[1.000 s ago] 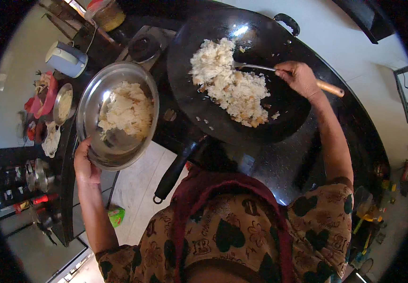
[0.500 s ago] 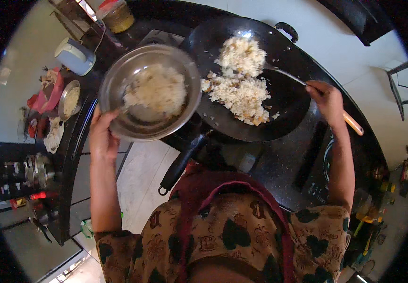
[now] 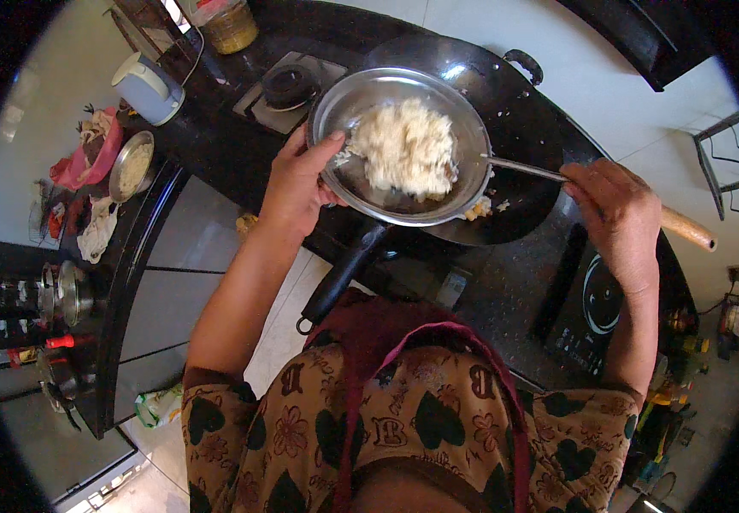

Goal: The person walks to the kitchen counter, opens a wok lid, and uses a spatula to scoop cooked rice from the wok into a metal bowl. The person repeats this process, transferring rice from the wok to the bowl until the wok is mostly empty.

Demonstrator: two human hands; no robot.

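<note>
Watching from my end of the head cam: the rice [image 3: 408, 150] is sitting in the steel bowl [image 3: 361, 90], right between the two hands, and it's a bit blurry. My left hand [image 3: 301, 184] is closed on the bowl's left edge, thumb hooked over the rim and the other fingers tucked on the outside. My right hand [image 3: 617, 218] is wrapped in a fist around the long-handled cooking utensil [image 3: 523, 167], gripping the metal shaft with the wooden handle poking out behind. The shaft runs left to the bowl's right rim. Can't make out the utensil's head, so no clue if it's in the rice or somewhere behind it.

The bowl is over the left part of the black wok [image 3: 532, 179], covering a good chunk of it, and a few fried bits peek out just past the bowl's lower right edge.

Biggest change from a second ago: the bowl was way off to the left of the wok, and now it's been swung over it. Back then a big heap of rice showed in the wok with the utensil stuck in it; now the bowl blocks that spot. The right hand has also shifted right and down, off the wok's edge and over the dark tabletop [image 3: 506, 286] side.
</note>
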